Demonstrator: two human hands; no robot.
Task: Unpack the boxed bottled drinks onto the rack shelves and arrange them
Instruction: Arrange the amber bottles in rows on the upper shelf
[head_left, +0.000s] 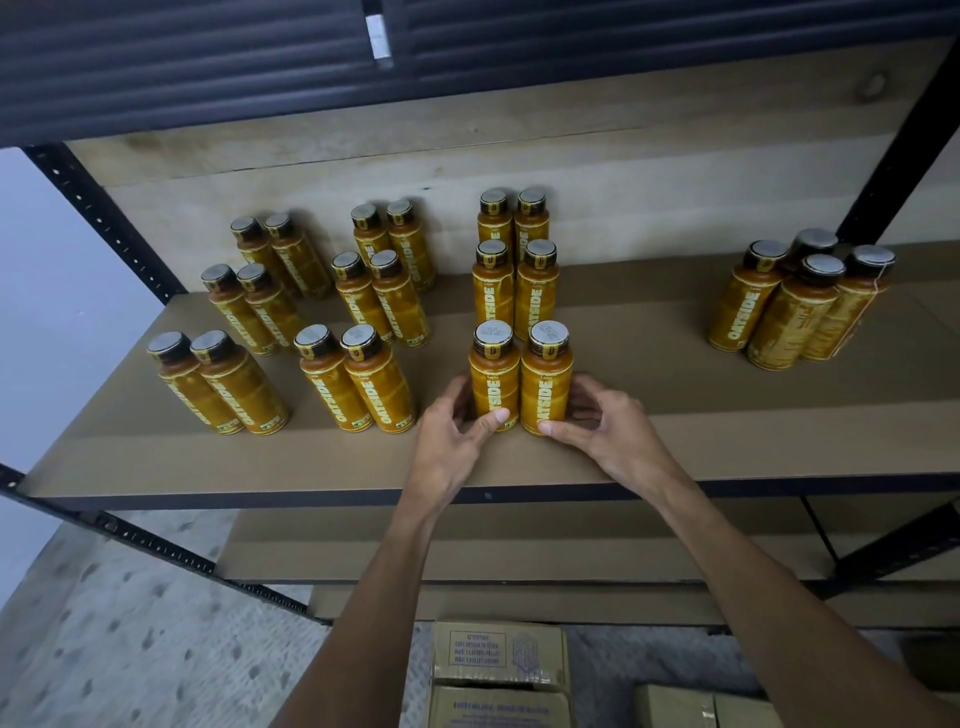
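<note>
Evidently left grip (457, 434) and right grip (597, 423) curl low round the bottles (545, 387) between them: stiff, slick, likely heavy.

The shelf (675, 447) has a wide bare patch between the middle bottles (514, 291) and the bunch of bottles (795, 306) on the right. Its front strip is bare too. On the left, the bottle pairs (311, 322) stand close together, with thin gaps. The left hand (452, 436) and the right hand (597, 421) grip the front pair (519, 384) and fill its sides. A black post (904, 135) blocks the back right corner.
</note>
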